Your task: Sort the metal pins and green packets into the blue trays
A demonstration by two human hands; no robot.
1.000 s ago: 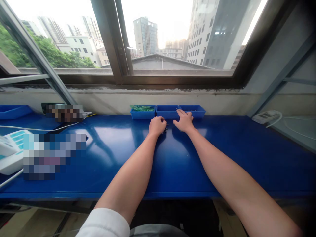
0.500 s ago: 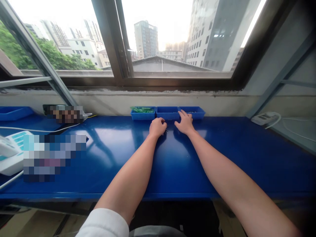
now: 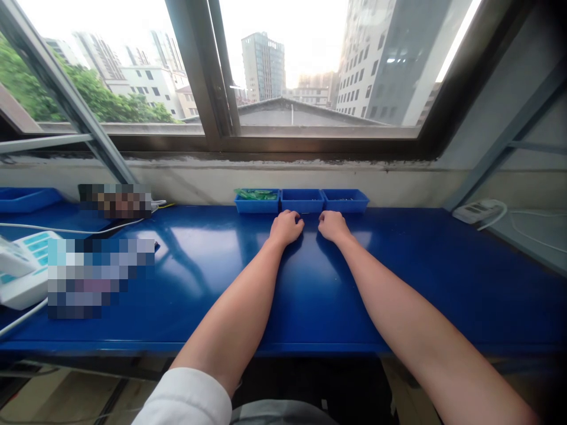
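Observation:
My left hand (image 3: 287,228) is closed, its fingers curled in and its thumb toward the right, just in front of the middle blue bin (image 3: 302,203). What it holds, if anything, is hidden. A short gap away, my right hand (image 3: 333,225) is pinched shut near the front of the right blue bin (image 3: 345,203); I cannot make out anything in its fingers. Small shiny pieces lie in the right bin, and a few tiny ones in the middle bin. Green packets (image 3: 256,194) fill the left blue bin (image 3: 257,206).
The bins stand in a row at the back of the blue table (image 3: 305,295), below the window. A white power strip (image 3: 478,211) with a cord sits at the back right. On the left are a white-and-teal device (image 3: 33,260), cables and another blue tray (image 3: 29,203).
My right hand has drawn back from the right bin toward me, its fingers going from spread to pinched. My left hand has shifted slightly right; the dark thin piece seen by its fingertips no longer shows.

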